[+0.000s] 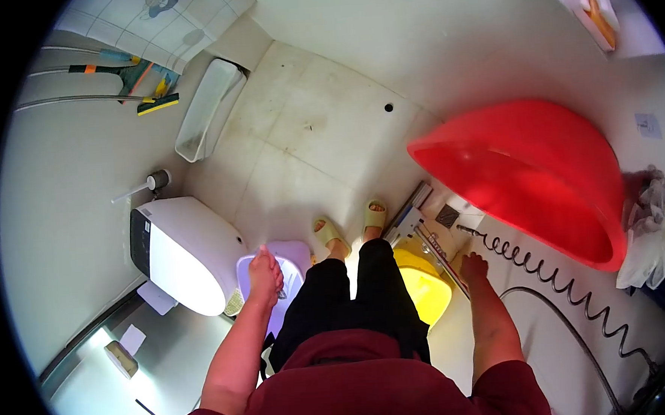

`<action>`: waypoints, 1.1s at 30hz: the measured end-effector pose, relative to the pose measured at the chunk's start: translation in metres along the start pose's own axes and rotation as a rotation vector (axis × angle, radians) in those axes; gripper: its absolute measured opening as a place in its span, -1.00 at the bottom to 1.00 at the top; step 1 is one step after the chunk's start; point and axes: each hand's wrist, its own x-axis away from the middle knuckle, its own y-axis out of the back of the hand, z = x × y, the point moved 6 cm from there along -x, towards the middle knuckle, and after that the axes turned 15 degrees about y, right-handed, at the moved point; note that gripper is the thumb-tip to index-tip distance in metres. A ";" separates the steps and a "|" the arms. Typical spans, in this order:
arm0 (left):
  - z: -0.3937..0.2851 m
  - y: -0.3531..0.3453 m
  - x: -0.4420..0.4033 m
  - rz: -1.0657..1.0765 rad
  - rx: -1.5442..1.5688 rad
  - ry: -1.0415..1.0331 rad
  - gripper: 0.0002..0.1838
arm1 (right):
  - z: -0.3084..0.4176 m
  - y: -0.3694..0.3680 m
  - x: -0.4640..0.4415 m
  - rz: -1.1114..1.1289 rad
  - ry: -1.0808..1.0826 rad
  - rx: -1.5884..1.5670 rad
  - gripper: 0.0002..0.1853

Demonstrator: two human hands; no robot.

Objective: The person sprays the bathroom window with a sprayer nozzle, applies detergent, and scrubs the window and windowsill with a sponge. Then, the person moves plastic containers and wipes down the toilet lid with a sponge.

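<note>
Hands half-curled, left over purple bucket

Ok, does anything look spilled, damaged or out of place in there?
No obvious spill or damage. The small dark specks on the pale floor look odd, since the surface around them is mostly plain.

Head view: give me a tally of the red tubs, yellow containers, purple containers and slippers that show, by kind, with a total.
Red tub: 1
Yellow container: 1
Purple container: 1
Slippers: 2
Total: 5
</note>
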 end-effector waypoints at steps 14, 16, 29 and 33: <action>-0.056 0.094 -0.094 -0.236 0.434 -0.184 -0.73 | 0.168 0.182 -0.155 -0.034 0.273 -0.477 -0.79; -0.073 0.086 -0.129 -0.213 0.424 -0.196 -0.81 | 0.182 0.208 -0.193 -0.095 0.282 -0.518 -0.81; -0.057 -0.099 -0.289 0.282 0.402 0.070 -0.85 | 0.132 0.181 -0.521 -0.324 0.122 -0.554 -0.71; -0.042 -0.124 -0.331 0.299 0.292 0.070 -0.85 | 0.107 0.174 -0.614 -0.328 0.054 -0.310 -0.48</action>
